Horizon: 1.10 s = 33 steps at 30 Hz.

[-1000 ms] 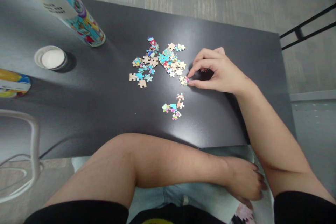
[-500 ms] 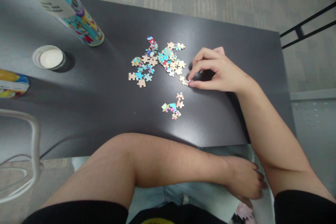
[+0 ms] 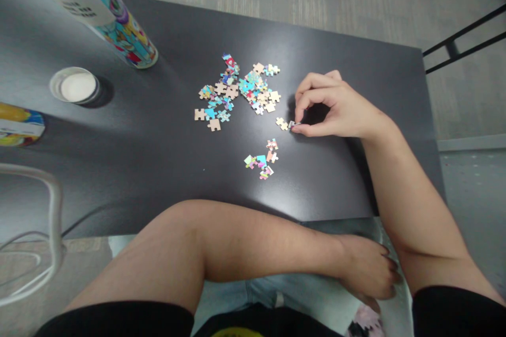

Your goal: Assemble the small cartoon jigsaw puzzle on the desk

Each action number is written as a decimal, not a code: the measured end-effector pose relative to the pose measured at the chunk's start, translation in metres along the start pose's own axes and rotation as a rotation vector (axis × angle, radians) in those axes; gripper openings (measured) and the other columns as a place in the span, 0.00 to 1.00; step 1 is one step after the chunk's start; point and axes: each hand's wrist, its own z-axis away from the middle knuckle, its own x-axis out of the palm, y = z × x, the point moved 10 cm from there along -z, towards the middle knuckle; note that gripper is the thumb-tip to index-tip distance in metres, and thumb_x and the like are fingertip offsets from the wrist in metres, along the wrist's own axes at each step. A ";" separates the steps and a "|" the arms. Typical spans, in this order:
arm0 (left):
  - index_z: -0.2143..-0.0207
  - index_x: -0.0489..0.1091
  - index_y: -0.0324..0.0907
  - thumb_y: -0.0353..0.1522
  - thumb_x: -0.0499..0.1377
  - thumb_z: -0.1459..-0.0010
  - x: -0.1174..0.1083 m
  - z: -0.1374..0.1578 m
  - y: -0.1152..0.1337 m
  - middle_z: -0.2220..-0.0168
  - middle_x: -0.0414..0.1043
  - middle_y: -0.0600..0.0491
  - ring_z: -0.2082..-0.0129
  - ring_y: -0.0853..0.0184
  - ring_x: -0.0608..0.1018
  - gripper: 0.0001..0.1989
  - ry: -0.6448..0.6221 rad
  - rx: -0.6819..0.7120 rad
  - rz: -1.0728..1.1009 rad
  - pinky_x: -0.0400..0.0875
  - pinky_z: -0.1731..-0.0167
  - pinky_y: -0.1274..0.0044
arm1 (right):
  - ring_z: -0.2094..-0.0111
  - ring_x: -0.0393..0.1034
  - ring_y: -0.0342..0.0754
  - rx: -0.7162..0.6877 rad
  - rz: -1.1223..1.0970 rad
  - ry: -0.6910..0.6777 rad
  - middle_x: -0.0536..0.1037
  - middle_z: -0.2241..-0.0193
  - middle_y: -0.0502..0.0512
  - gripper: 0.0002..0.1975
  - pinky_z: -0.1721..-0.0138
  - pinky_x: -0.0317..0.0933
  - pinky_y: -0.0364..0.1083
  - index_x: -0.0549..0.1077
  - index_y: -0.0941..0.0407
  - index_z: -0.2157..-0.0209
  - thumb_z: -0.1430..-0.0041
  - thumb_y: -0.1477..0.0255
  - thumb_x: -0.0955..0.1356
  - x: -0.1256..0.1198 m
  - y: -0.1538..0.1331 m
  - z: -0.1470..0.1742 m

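Observation:
Above the table, my right hand [image 3: 330,105] is closed in a pinch, thumb and forefinger on a small jigsaw puzzle piece [image 3: 293,125] mostly hidden by the fingertips. Close to its left lies a pale yellow puzzle piece [image 3: 282,124]. My left hand [image 3: 367,271] rests low over my lap, off the table, with its fingers curled and its palm hidden. Farther left is a heap of mixed puzzle pieces [image 3: 255,87], some face down. Nearer me is a small group of pink, blue and green puzzle pieces [image 3: 261,160].
On the dark table [image 3: 138,168], a tall printed clear tube [image 3: 126,31] stands at the back left beside a round lid [image 3: 77,87]. Another printed container [image 3: 19,126] is at the left edge, above a white curved tube [image 3: 53,210]. A black metal frame [image 3: 450,50] is at the right.
My right hand has moved slightly right with the pinched piece. The pale yellow piece beside it has also shifted a little right. My left hand stays in place.

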 end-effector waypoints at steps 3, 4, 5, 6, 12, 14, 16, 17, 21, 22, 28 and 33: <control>0.69 0.36 0.51 0.41 0.71 0.20 0.000 0.000 -0.001 0.56 0.81 0.47 0.44 0.57 0.95 0.43 -0.002 -0.003 0.004 0.81 0.47 0.63 | 0.55 0.82 0.57 0.007 -0.048 0.040 0.91 0.53 0.54 0.13 0.32 0.63 0.69 0.89 0.48 0.61 0.27 0.56 0.85 -0.005 -0.004 -0.001; 0.69 0.36 0.51 0.41 0.71 0.20 0.000 0.000 -0.001 0.54 0.83 0.46 0.44 0.57 0.95 0.43 -0.004 -0.004 0.008 0.82 0.47 0.63 | 0.57 0.81 0.57 0.025 -0.078 0.034 0.91 0.55 0.53 0.14 0.34 0.66 0.68 0.88 0.47 0.61 0.26 0.54 0.85 -0.004 -0.006 -0.002; 0.69 0.36 0.51 0.40 0.71 0.20 0.000 0.000 -0.001 0.53 0.85 0.45 0.44 0.56 0.95 0.43 -0.006 -0.002 0.012 0.83 0.47 0.62 | 0.59 0.80 0.57 0.054 -0.108 0.027 0.91 0.59 0.52 0.16 0.36 0.69 0.68 0.87 0.46 0.61 0.26 0.51 0.84 -0.002 -0.007 -0.003; 0.70 0.36 0.51 0.40 0.71 0.21 0.000 0.000 -0.002 0.51 0.87 0.45 0.45 0.56 0.95 0.43 -0.008 -0.001 0.017 0.84 0.47 0.62 | 0.60 0.79 0.57 0.093 -0.134 0.023 0.90 0.61 0.51 0.16 0.38 0.71 0.67 0.87 0.45 0.61 0.25 0.49 0.83 0.001 -0.007 -0.004; 0.69 0.37 0.47 0.41 0.71 0.22 0.000 -0.005 -0.004 0.51 0.93 0.54 0.45 0.59 0.95 0.41 -0.031 -0.030 0.030 0.87 0.42 0.65 | 0.64 0.81 0.53 0.011 -0.218 0.031 0.94 0.60 0.49 0.10 0.44 0.71 0.61 0.92 0.45 0.53 0.18 0.56 0.80 0.029 -0.035 -0.013; 0.69 0.37 0.47 0.40 0.71 0.21 0.001 -0.005 -0.004 0.50 0.94 0.54 0.45 0.59 0.95 0.41 -0.036 -0.033 0.024 0.88 0.42 0.65 | 0.60 0.83 0.53 -0.026 -0.140 0.022 0.95 0.56 0.50 0.10 0.39 0.68 0.61 0.93 0.45 0.49 0.15 0.56 0.78 0.035 -0.039 -0.014; 0.69 0.36 0.50 0.41 0.70 0.20 0.001 -0.004 -0.002 0.46 0.95 0.50 0.44 0.58 0.95 0.42 -0.022 -0.002 0.022 0.87 0.42 0.63 | 0.57 0.83 0.57 -0.001 -0.031 0.064 0.94 0.51 0.54 0.10 0.36 0.68 0.63 0.92 0.44 0.45 0.15 0.56 0.79 0.028 -0.035 -0.013; 0.69 0.36 0.51 0.41 0.70 0.19 0.001 -0.003 -0.001 0.45 0.95 0.47 0.44 0.57 0.95 0.42 -0.013 0.009 0.019 0.87 0.42 0.62 | 0.57 0.82 0.58 0.021 0.021 0.084 0.93 0.48 0.55 0.10 0.36 0.69 0.65 0.92 0.44 0.43 0.16 0.56 0.79 0.023 -0.031 -0.011; 0.69 0.35 0.51 0.40 0.72 0.19 0.004 -0.001 0.000 0.45 0.94 0.43 0.45 0.56 0.95 0.44 0.025 0.029 0.009 0.86 0.43 0.62 | 0.52 0.81 0.63 0.070 0.108 0.049 0.90 0.41 0.58 0.16 0.31 0.68 0.72 0.93 0.41 0.39 0.19 0.51 0.81 0.011 -0.014 -0.005; 0.68 0.35 0.51 0.40 0.72 0.19 0.005 -0.002 0.000 0.46 0.93 0.43 0.45 0.56 0.96 0.44 0.035 0.031 0.004 0.86 0.44 0.62 | 0.51 0.82 0.64 0.070 0.099 0.029 0.89 0.41 0.58 0.17 0.30 0.66 0.72 0.94 0.41 0.39 0.20 0.50 0.82 0.011 -0.010 -0.004; 0.68 0.34 0.50 0.41 0.71 0.20 0.010 -0.003 0.000 0.50 0.90 0.43 0.47 0.57 0.96 0.44 0.054 0.036 -0.014 0.84 0.47 0.62 | 0.47 0.83 0.63 0.084 0.020 -0.015 0.91 0.46 0.57 0.16 0.31 0.64 0.69 0.93 0.42 0.46 0.21 0.47 0.82 0.016 -0.002 -0.005; 0.68 0.34 0.51 0.40 0.71 0.19 0.007 -0.002 0.000 0.48 0.92 0.43 0.46 0.56 0.96 0.43 0.042 0.037 -0.006 0.84 0.46 0.61 | 0.53 0.83 0.64 0.123 0.063 0.086 0.91 0.52 0.57 0.08 0.33 0.67 0.73 0.90 0.43 0.52 0.18 0.57 0.76 0.000 -0.005 -0.003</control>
